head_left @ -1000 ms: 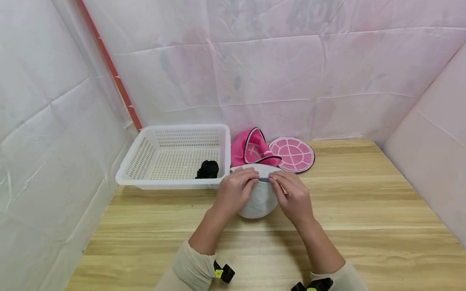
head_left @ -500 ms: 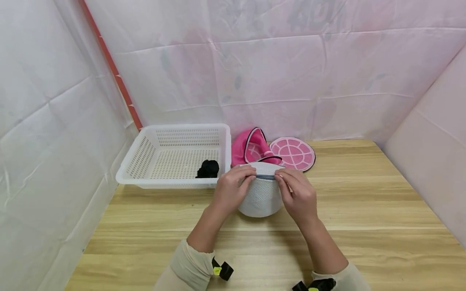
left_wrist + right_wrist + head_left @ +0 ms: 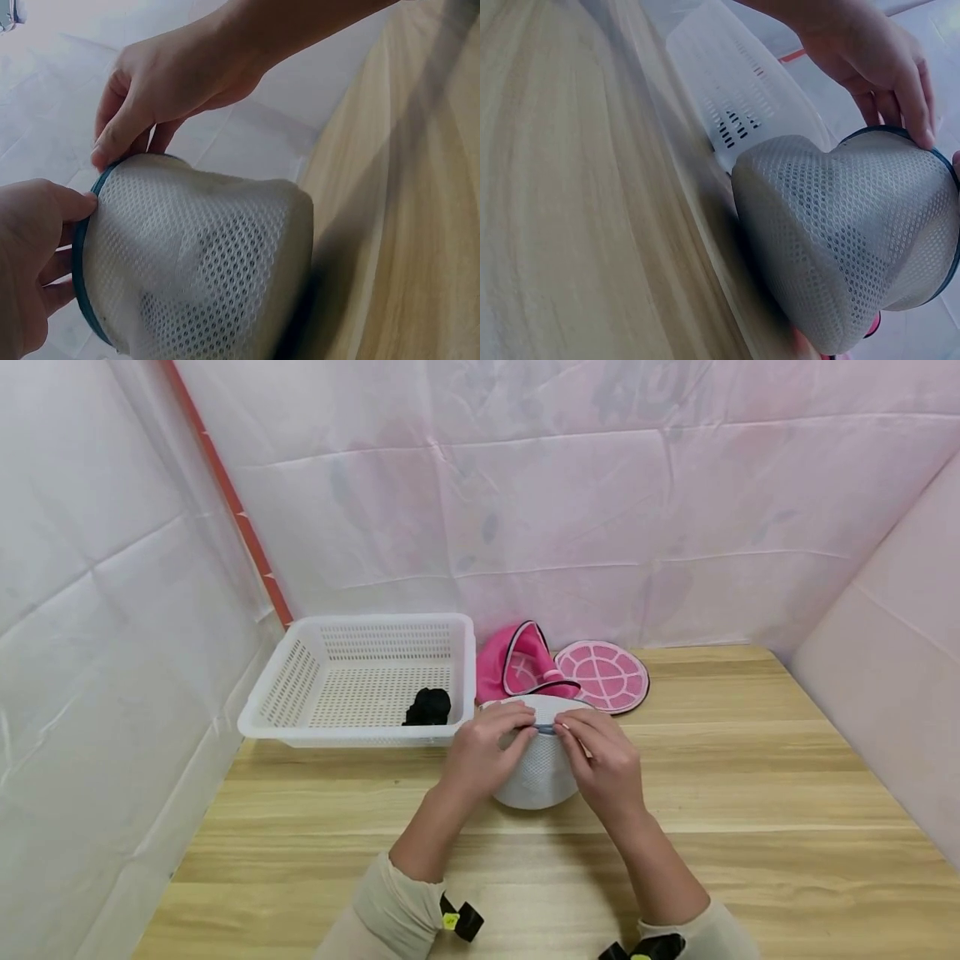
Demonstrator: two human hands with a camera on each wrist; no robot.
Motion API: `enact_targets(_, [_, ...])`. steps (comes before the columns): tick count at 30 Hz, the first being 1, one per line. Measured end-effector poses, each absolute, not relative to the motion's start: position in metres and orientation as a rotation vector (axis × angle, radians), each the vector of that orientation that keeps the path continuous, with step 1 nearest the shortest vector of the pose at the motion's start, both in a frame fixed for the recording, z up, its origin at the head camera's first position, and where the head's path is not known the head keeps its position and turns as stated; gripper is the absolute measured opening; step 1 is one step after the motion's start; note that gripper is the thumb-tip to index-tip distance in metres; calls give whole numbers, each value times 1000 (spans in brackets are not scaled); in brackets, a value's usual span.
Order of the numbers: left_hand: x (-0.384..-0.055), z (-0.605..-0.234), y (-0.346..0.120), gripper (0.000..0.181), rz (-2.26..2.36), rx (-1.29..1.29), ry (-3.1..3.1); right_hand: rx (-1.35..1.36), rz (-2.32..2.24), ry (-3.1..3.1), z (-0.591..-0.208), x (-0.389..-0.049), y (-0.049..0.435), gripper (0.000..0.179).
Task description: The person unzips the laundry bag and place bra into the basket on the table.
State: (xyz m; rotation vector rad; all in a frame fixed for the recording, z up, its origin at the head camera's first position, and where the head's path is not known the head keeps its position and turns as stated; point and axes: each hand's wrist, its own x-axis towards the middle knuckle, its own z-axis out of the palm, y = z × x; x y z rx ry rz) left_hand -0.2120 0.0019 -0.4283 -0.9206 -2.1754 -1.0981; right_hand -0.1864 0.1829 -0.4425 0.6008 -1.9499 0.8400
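Observation:
In the head view a white mesh laundry bag (image 3: 534,781) is at mid-table, its rim edged by a blue-grey zipper band (image 3: 549,729). My left hand (image 3: 483,752) pinches the rim's left part between thumb and fingers. On the right part, my right hand (image 3: 603,760) grips the same band close by. The bag's rounded mesh body (image 3: 195,255) hangs below the rim in the left wrist view, its side dented. A dark shadow runs along its base (image 3: 780,247) in the right wrist view; whether it touches the wood I cannot tell.
A white perforated basket (image 3: 360,739) stands at the back left, with a black bundled cloth (image 3: 428,707) inside. Behind the bag lie a pink pouch with black edging (image 3: 498,668) and a round pink mesh piece (image 3: 602,677). Draped sheeting (image 3: 555,510) surrounds the wooden table (image 3: 750,793).
My right hand slid rightward along the rim, then came back left. My left hand shifted slightly left, then right again. The hands are now closer together, still on the laundry bag.

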Motion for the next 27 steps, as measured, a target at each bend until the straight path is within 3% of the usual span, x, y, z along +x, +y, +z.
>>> enact_targets(27, [-214, -428, -1, 14, -1109, -861, -2185, 583, 844, -1950, -443, -186, 184, 24])
